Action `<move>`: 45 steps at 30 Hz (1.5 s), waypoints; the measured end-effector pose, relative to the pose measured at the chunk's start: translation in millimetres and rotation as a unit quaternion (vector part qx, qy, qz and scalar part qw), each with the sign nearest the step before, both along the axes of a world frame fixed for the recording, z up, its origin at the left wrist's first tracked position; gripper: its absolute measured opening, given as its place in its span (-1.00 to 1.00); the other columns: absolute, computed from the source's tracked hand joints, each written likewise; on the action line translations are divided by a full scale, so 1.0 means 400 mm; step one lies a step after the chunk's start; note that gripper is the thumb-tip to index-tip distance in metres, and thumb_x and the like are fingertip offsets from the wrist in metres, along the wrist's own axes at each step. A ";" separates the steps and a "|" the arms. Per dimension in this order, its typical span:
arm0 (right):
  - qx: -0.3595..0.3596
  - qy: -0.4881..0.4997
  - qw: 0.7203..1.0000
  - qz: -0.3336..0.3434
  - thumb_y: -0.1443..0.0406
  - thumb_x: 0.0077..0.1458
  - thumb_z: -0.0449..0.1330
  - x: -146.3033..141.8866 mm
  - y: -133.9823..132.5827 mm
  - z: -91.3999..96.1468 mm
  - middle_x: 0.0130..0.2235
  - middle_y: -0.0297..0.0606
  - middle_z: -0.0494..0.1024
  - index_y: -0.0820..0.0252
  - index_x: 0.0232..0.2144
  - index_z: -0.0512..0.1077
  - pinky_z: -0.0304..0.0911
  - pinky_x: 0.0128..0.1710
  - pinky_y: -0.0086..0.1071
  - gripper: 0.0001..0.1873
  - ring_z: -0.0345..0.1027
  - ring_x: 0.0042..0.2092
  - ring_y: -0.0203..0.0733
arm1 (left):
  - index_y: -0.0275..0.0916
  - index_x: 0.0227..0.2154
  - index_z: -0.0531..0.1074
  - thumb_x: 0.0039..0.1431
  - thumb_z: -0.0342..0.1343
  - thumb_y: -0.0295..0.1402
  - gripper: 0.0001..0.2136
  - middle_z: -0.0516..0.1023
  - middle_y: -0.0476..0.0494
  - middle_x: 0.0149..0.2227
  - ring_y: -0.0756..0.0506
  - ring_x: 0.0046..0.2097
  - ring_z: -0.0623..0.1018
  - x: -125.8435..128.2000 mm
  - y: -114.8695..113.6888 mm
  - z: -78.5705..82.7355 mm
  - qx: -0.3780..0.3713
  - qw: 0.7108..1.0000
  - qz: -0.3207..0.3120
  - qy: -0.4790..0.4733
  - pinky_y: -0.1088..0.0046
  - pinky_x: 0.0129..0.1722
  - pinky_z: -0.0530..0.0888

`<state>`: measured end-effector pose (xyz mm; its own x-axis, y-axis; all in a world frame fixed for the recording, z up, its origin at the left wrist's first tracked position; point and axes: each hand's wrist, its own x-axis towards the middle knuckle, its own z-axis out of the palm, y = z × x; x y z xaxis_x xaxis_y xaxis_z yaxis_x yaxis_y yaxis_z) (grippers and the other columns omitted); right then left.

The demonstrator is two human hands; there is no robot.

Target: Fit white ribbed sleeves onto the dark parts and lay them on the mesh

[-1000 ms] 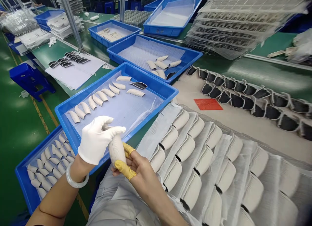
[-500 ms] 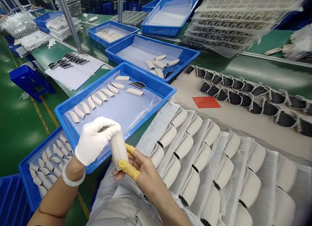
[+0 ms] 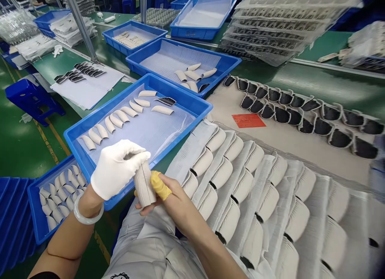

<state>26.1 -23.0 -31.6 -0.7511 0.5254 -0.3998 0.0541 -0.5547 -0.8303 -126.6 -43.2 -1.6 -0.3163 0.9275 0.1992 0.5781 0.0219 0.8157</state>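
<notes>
Between my hands is a curved beige ribbed cover (image 3: 144,186) with a dark line running down its length. My left hand (image 3: 116,166), in a white glove, pinches the cover's upper end. Yellow finger cots wrap some fingers of my right hand (image 3: 167,192), which grips the cover from the right and below, thumb along its side. Just beyond lies a blue tray (image 3: 180,128) lined with white sheet; a row of similar curved beige pieces (image 3: 116,119) and one dark-faced piece (image 3: 166,101) rest in it.
Many beige covers (image 3: 228,220) stand in rows between foam strips on my right. Dark-lined pieces (image 3: 282,113) line the table behind, near a red card (image 3: 248,120). A lower blue tray (image 3: 33,202) of small pieces is at left, with a blue stool (image 3: 28,98) beyond. Clear plastic trays (image 3: 270,26) are stacked at the back.
My right thumb has shifted up from the cover's lower front to its right side. The cover has turned slightly in my hands. The view has shifted a little.
</notes>
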 end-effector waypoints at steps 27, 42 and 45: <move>0.099 -0.022 0.992 -0.069 -0.19 -0.06 0.15 0.012 0.004 0.073 -0.59 -0.47 0.13 0.15 -0.62 0.14 0.13 -0.58 -0.48 -0.43 0.09 -0.55 -0.38 | -0.15 -0.44 0.51 0.06 0.21 -0.44 -0.95 0.53 -0.02 -0.45 -0.01 -0.38 0.52 0.009 -0.021 0.003 0.133 0.979 -0.063 -0.140 0.49 -0.37 0.47; 0.247 -0.046 0.967 -0.033 0.13 -0.08 0.35 0.031 -0.081 0.048 -0.48 -0.42 0.25 0.15 -0.39 0.24 0.12 -0.46 -0.41 -0.63 0.12 -0.47 -0.32 | -0.20 -0.51 0.33 0.06 0.16 -0.08 -0.71 0.32 0.01 -0.49 0.01 -0.44 0.38 0.030 0.019 -0.062 0.067 0.914 -0.041 -0.398 0.47 -0.41 0.39; 0.244 -0.045 0.968 -0.034 0.09 -0.07 0.33 0.033 -0.078 0.047 -0.48 -0.41 0.24 0.15 -0.39 0.26 0.10 -0.48 -0.41 -0.62 0.09 -0.47 -0.32 | -0.20 -0.51 0.33 0.05 0.18 -0.11 -0.73 0.31 0.02 -0.50 0.02 -0.45 0.37 0.032 0.016 -0.057 0.064 0.910 -0.032 -0.408 0.47 -0.41 0.39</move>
<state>39.3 -54.2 -12.8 -0.6817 0.7153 -0.1541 0.1161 -0.1022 -0.9880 -113.7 -36.9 -24.3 -0.3530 0.9351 0.0301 -0.2256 -0.1162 0.9673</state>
